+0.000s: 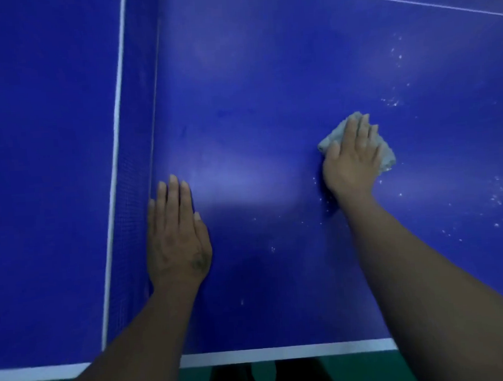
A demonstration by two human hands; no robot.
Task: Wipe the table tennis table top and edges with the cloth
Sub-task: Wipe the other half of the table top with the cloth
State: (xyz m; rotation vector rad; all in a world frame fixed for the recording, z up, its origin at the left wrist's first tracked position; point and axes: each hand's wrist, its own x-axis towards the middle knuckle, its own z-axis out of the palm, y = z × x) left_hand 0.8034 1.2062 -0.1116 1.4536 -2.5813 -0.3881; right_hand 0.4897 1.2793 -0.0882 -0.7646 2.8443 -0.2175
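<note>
Nearest the camera, a strip of green floor (pixel 461 366) is being shown below the blue table top (pixel 254 116), whose near edge is being marked by a broad white edge line (pixel 284 354) that both forearms are crossing. Further in, the left hand (pixel 176 239) is being rested flat on the surface, its fingers being held straight and close together and gripping nothing, with its outer side just beside the foot of the net (pixel 133 197). The left side of this half is being bounded by that net, which is being topped by a white band (pixel 117 133) running away from the near edge. Between the two hands a wide stretch of open blue surface is being left. Farther out and to the right, the crumpled pale cloth (pixel 386 155) is being pressed onto the table top under the right hand (pixel 351 160), whose fingers are being laid extended over it rather than curled around it. White specks (pixel 500 189) are being seen scattered near and to the right of the cloth. Beyond it, more open surface is being bounded only by a thin white line (pixel 394 0) crossing the far right corner.
</note>
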